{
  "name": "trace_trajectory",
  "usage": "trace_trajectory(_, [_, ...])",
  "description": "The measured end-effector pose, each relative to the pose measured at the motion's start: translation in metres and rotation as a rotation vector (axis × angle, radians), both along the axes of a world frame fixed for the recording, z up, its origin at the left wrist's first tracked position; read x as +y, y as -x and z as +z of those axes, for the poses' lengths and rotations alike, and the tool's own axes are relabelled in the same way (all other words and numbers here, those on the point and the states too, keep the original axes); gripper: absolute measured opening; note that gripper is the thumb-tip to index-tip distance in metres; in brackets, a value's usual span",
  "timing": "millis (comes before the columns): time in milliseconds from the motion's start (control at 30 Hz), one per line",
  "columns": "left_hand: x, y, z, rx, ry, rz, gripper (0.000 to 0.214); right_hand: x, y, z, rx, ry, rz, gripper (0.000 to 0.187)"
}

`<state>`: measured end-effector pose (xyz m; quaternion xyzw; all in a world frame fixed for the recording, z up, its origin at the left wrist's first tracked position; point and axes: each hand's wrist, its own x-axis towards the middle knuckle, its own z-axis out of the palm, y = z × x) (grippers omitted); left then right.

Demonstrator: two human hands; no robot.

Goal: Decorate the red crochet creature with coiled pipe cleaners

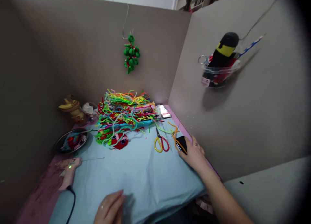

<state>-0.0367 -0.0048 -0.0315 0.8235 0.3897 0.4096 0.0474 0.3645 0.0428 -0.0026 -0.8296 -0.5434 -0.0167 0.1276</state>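
Note:
At the table's right edge my right hand (196, 154) is closed around a black, glossy phone (181, 144), with an orange pipe cleaner (174, 135) lying across and beside it. My left hand (110, 207) is over the front of the blue cloth, its fingers loosely bent and nothing visible in them. Scissors (158, 143) with one yellow and one red handle lie left of the phone. A red fuzzy piece with eyes (120, 141) and a green one (103, 136) lie in front of a heap of coloured pipe cleaners (128, 110) in a blue tray (143, 123).
A pink glue gun (70, 172), its light on, lies at left with a black cord. Behind it stand a metal bowl (84, 140) and a jar (77, 115). Grey panels surround the table; a green fuzzy bundle (131, 53) and a plastic tub (213, 77) hang on them.

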Motion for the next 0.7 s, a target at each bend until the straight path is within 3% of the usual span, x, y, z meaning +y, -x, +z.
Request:
trace_trajectory(133, [0.075,-0.005,0.058,0.055,0.169,0.223,0.028,-0.013,0.026,0.005,0.255,-0.300,0.244,0.037])
trace_trajectory(200, [0.115,-0.006,0.080,0.110,0.237,0.291,0.029,-0.019,0.042,0.003,0.385,-0.322,0.296,0.028])
trace_trajectory(267, [0.145,-0.008,0.091,0.182,0.256,0.413,0.029,-0.026,0.054,0.000,0.417,-0.237,0.305,0.028])
trace_trajectory(400, [0.166,-0.020,0.082,0.412,0.414,0.459,0.024,-0.040,0.058,-0.003,0.302,-0.074,0.372,0.028])
trace_trajectory(533, [0.166,-0.029,0.062,0.501,0.375,0.461,0.021,-0.042,0.066,0.002,0.397,-0.160,0.459,0.022])
trace_trajectory(600, [0.170,-0.028,0.058,0.471,0.377,0.473,0.020,-0.028,0.087,0.008,0.459,-0.197,0.538,0.023])
trace_trajectory(700, [0.180,-0.020,0.061,0.302,0.364,0.467,0.023,0.016,0.135,0.018,0.507,-0.164,0.729,0.015])
